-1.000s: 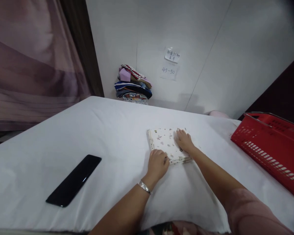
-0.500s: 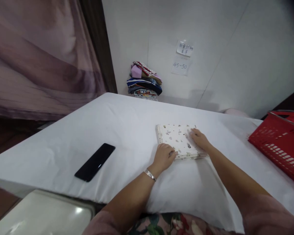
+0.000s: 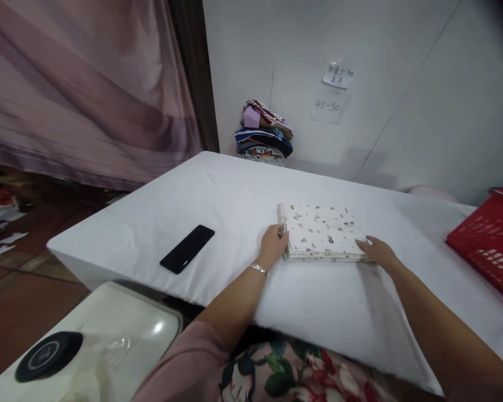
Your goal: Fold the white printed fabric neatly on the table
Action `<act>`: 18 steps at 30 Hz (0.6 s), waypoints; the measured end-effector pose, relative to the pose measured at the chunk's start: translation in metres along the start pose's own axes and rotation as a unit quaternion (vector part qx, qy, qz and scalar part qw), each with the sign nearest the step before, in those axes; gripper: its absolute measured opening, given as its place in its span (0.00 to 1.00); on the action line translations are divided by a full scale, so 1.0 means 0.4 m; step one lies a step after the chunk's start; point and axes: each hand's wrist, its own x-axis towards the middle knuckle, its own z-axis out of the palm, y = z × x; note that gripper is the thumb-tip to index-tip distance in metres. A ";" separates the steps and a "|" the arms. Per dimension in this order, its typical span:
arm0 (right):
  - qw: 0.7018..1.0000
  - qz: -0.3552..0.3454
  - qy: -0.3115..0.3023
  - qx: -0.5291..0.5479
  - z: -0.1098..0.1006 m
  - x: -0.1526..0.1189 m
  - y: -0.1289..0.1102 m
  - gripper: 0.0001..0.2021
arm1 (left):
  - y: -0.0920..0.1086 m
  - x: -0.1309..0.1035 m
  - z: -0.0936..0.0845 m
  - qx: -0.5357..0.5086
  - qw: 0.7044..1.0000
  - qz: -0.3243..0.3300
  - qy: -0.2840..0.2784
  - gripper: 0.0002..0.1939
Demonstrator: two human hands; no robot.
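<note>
A folded white cloth with small printed figures (image 3: pixel 318 226) lies flat near the front edge of the white-covered table (image 3: pixel 235 195). At its left edge is my left hand (image 3: pixel 273 244), fingers curled against the folded layers and gripping that side. My right hand (image 3: pixel 376 251) is at the cloth's front right corner, with thumb and fingertips closed on its edge. A silvery bracelet (image 3: pixel 259 269) circles my left wrist.
A black phone (image 3: pixel 187 249) lies on the table's left part. Folded clothes (image 3: pixel 264 134) are stacked by the wall. A red basket (image 3: pixel 486 245) stands at the right. Lower left, a white surface (image 3: pixel 129 324) bears a round black object (image 3: pixel 49 356).
My left hand has moved from the cloth's front edge to its left edge. My right hand has slid from the top to the front right corner. The view has shifted left.
</note>
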 end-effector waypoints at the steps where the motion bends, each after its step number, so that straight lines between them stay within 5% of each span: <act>1: 1.000 0.012 -0.018 0.013 -0.004 -0.007 -0.001 0.27 | 0.000 -0.001 0.000 0.002 1.000 0.002 0.000 0.11; 6: 0.986 0.090 -0.082 0.114 -0.028 -0.085 0.029 0.34 | 0.004 -0.012 -0.001 -0.013 1.000 0.011 -0.005 0.11; 12: 0.996 0.054 -0.063 0.023 -0.034 -0.173 0.061 0.35 | 0.003 -0.050 -0.018 -0.042 0.999 0.010 -0.029 0.06; 15: 1.000 0.011 -0.009 -0.023 -0.037 -0.190 0.049 0.36 | 0.001 -0.082 -0.030 -0.057 0.998 0.001 -0.030 0.06; 18: 0.990 -0.104 0.098 -0.021 -0.032 -0.213 0.012 0.31 | 0.001 -0.115 -0.041 -0.060 0.998 0.010 -0.035 0.06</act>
